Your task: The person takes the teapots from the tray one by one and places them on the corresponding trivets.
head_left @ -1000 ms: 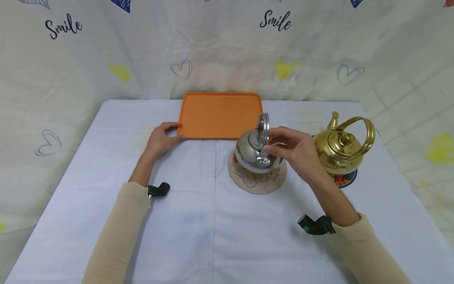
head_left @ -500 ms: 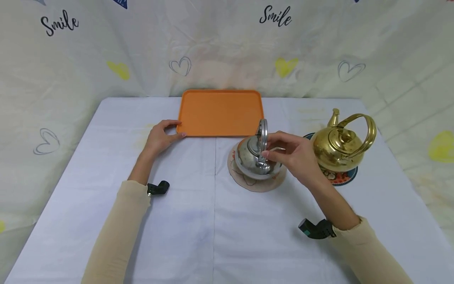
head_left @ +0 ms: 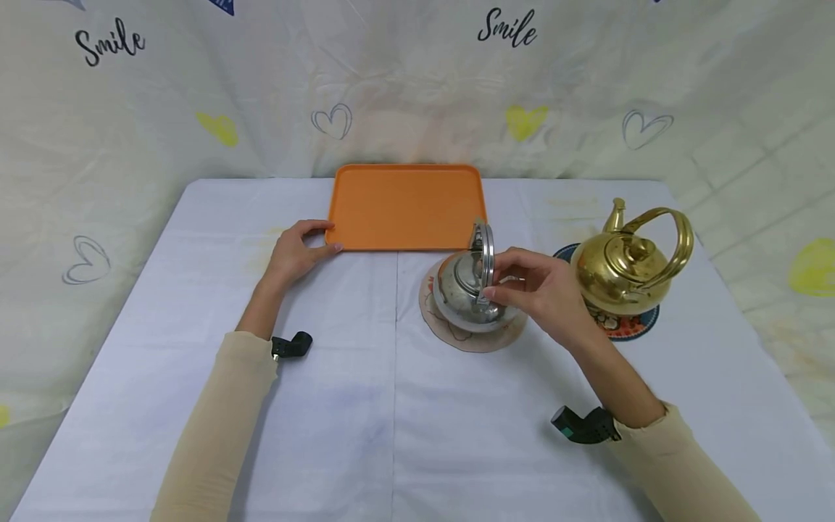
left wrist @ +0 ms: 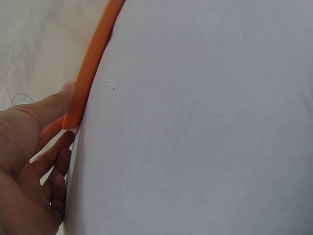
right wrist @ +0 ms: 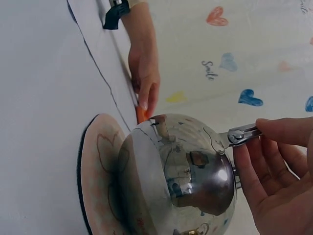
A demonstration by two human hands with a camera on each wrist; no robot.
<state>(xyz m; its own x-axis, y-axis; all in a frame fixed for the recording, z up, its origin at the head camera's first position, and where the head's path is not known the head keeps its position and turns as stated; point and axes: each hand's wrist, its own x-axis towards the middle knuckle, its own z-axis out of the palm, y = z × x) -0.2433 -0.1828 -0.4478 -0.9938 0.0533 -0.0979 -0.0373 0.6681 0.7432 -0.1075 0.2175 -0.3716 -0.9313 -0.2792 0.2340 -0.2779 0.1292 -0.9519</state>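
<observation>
My right hand (head_left: 538,290) pinches the upright handle of a shiny silver teapot (head_left: 466,301) between thumb and fingers. Beneath the teapot lies a round beige coaster (head_left: 466,344) with a line drawing; in the right wrist view the teapot's base (right wrist: 142,181) meets a dark shadow on it. The spout is mostly hidden by my hand. At the back of the table, an orange tray (head_left: 407,206) lies flat. My left hand (head_left: 295,254) grips its near left corner, the thumb (left wrist: 58,100) on the front edge and the other fingers along the left side.
To the right, a gold teapot (head_left: 626,272) with an arched handle stands on a round patterned coaster (head_left: 633,330), close to my right hand. A white cloth (head_left: 339,428) covers the table. Behind hangs a printed backdrop (head_left: 417,87).
My right hand has lowered the silver teapot slightly toward the near side, down at the beige coaster. The head view has tilted a little. My left hand keeps its place at the tray.
</observation>
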